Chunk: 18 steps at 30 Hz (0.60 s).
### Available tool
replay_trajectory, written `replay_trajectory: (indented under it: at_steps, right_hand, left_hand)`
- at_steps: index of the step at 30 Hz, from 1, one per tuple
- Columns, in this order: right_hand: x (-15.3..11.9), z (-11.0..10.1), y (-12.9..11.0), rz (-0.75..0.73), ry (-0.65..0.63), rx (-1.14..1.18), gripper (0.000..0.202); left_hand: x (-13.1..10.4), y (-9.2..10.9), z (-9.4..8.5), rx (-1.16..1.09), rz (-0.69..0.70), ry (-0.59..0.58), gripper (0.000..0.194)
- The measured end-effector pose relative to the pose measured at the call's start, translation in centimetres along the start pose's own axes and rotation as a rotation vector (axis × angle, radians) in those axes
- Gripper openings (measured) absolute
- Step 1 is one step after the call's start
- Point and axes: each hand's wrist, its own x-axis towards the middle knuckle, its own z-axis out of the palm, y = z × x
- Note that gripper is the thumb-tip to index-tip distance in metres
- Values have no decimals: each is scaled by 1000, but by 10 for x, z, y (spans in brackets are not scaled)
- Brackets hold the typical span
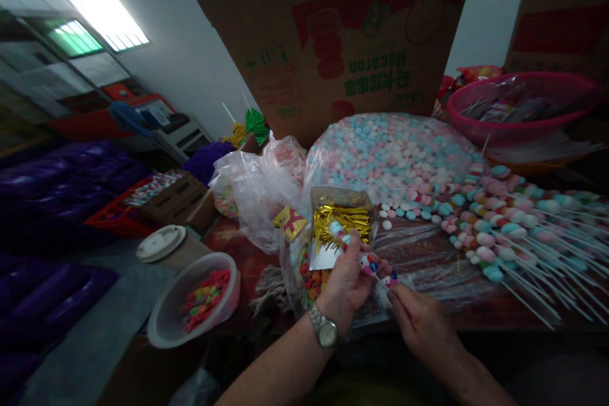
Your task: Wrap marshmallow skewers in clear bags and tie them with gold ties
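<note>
My left hand, with a metal watch on the wrist, is closed around a marshmallow skewer. Its blue and white top shows above the fingers, and a patterned blue, red and pink part shows below them. At the skewer's lower end, my right hand pinches with thumb and fingers. Just behind the left hand lies an open box of gold twist ties. Under and beside it is a clear bag of colourful ring-shaped candies.
A big bag of pastel marshmallows lies before a cardboard box. Finished skewers are piled at right, below a pink basin. A plastic bowl of candies stands at the left edge, near a lidded tub.
</note>
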Motion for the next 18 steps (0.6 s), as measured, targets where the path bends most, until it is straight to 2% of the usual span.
replay_trajectory:
  at_steps: [3, 6, 9, 11, 14, 16, 18]
  right_hand:
    - [14, 8, -8, 158, 18, 221, 29]
    - [21, 10, -10, 227, 43, 314, 30]
    - [19, 3, -8, 176, 78, 337, 29]
    - [17, -2, -8, 139, 101, 313, 28]
    - [14, -4, -10, 111, 116, 229, 27]
    - [12, -1, -12, 91, 138, 192, 26]
    - [11, 3, -14, 77, 163, 167, 25]
  left_hand:
    - [2, -21, -2, 115, 145, 17, 39]
    - [1, -24, -12, 333, 273, -15, 41]
    - [-5, -14, -26, 525, 168, -193, 49]
    - [-9, -7, -32, 540, 108, -267, 54]
    - [-14, -1, -35, 489, 270, -191, 48]
    - [-15, -1, -33, 539, 381, -144, 44]
    - [-15, -4, -32, 629, 398, -139, 44]
